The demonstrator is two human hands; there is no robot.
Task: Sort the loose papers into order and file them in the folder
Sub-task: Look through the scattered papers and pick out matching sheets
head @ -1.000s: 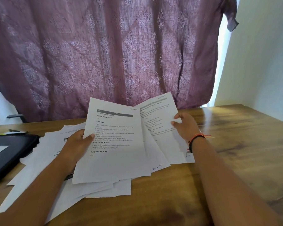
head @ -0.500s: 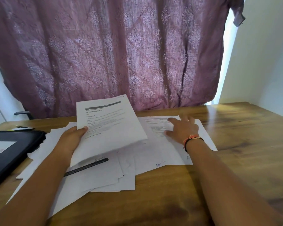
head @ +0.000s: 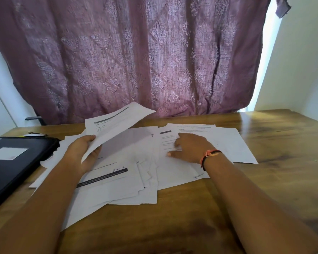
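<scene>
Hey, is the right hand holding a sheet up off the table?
No, the right hand rests flat on the spread papers; the left hand grips the raised sheet.

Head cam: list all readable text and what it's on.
"Pg no: 2", handwritten, roughly: sheet with the dark bar.
"Pg no: 12", handwritten, roughly: near corner of the sheet under the right hand, right hand.
Lifted sheet in the left hand: print too blurred.
Other printed sheets: too small.
Folder label: nothing legible.
</scene>
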